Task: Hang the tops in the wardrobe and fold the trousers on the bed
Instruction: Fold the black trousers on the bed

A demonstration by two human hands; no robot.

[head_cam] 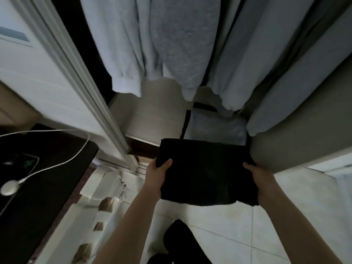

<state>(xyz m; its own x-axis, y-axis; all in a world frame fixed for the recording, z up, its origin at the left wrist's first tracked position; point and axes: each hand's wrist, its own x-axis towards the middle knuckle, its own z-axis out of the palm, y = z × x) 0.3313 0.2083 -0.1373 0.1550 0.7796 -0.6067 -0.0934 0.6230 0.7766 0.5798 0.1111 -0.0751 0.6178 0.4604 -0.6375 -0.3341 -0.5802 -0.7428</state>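
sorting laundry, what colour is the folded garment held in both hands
Black, plain; the folded garment shows best in the head view.

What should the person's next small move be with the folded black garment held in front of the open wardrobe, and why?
Probably ease the folded black garment forward and down onto the wardrobe floor. Both the left hand and right hand grip its sides, it is already folded flat, and it sits just before the opening, below the hanging pale tops.

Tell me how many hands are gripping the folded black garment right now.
2. The left hand grips the left edge of the folded black garment; the right hand grips its right edge.
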